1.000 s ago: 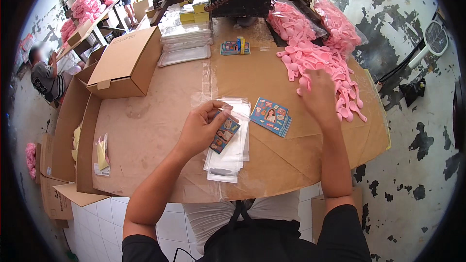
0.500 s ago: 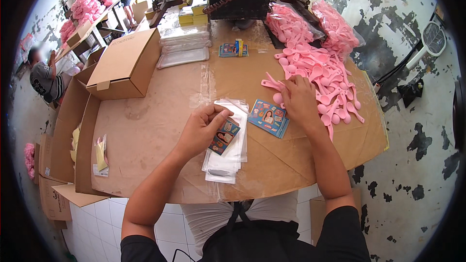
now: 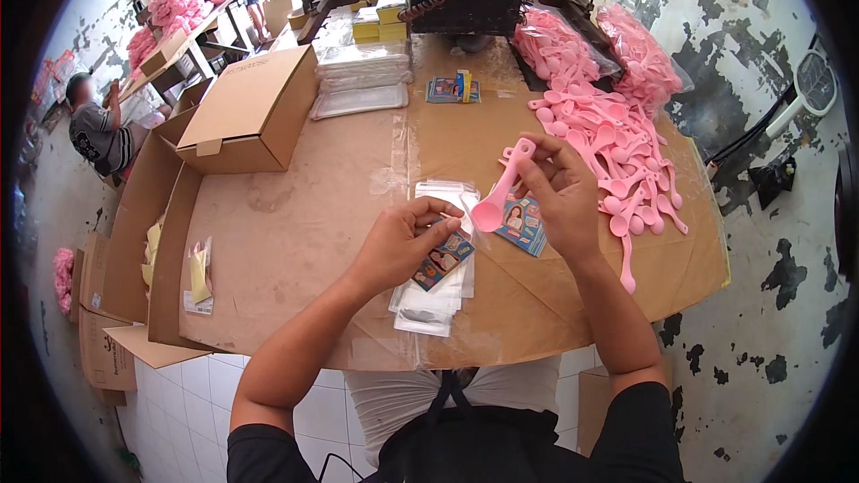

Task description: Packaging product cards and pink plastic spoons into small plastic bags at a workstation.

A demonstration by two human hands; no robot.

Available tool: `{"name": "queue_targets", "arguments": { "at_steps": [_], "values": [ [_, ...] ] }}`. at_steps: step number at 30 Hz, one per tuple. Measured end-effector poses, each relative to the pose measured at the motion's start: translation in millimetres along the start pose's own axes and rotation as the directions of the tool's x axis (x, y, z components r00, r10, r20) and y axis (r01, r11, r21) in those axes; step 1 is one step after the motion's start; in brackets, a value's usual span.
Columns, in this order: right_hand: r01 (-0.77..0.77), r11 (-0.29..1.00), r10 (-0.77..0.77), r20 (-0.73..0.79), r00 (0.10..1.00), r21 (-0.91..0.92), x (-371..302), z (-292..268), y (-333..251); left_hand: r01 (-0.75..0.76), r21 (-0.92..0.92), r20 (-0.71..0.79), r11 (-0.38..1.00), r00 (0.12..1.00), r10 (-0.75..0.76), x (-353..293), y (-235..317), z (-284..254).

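Head view: nearest, on the brown-covered table [image 3: 286, 259], clear bags [image 3: 425, 315] in a loose stack. Above them, left hand [image 3: 394, 246], thumb and forefinger drawn together, with a printed card [image 3: 443, 264] held beneath; cannot tell about any bag film caught there too. Just right of those fingertips, a pink spoon [image 3: 489, 214], bowl lowest and closest to the left hand, apparently not touching. Long axis slanting up and rightward, away from the card, into the narrow pinch of the right hand [image 3: 562, 201]; perhaps a second handle behind, too hidden to tell. Beneath the right hand, partly covered, a stack of cards [image 3: 530, 230]. Farther off to the right, a heap of pink spoons [image 3: 617, 138]. Beyond, toward the back, a banded card bundle [image 3: 446, 90] and bagged spoons [image 3: 550, 46].
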State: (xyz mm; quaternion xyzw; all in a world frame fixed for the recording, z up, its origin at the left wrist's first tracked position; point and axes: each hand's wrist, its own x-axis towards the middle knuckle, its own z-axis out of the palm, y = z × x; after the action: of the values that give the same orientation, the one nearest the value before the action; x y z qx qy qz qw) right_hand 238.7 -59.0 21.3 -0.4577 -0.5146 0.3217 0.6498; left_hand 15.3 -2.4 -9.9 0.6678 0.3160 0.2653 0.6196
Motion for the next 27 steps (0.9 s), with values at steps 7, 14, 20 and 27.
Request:
{"name": "queue_targets", "arguments": {
  "at_steps": [7, 14, 20, 27],
  "values": [
    [0.023, 0.999, -0.024, 0.022, 0.999, 0.045, -4, 9, 5, 0.005, -0.004, 0.093, 1.0, 0.996, -0.005, -1, 7, 3],
    [-0.068, 0.997, 0.065, 0.107, 0.992, 0.026, -17, 19, 10, 0.028, -0.112, 0.097, 0.993, 0.995, -0.017, 3, -3, -1],
    [0.062, 0.991, -0.023, 0.309, 0.951, -0.118, -2, 2, -2, 0.082, -0.285, 0.218, 0.955, 0.976, -0.018, -1, 8, -13],
    [0.395, 0.87, -0.143, 0.617, 0.774, -0.294, 0, 18, -62, -0.036, -0.341, 0.264, 0.939, 0.955, 0.132, -4, 5, -10]
  ]
}}
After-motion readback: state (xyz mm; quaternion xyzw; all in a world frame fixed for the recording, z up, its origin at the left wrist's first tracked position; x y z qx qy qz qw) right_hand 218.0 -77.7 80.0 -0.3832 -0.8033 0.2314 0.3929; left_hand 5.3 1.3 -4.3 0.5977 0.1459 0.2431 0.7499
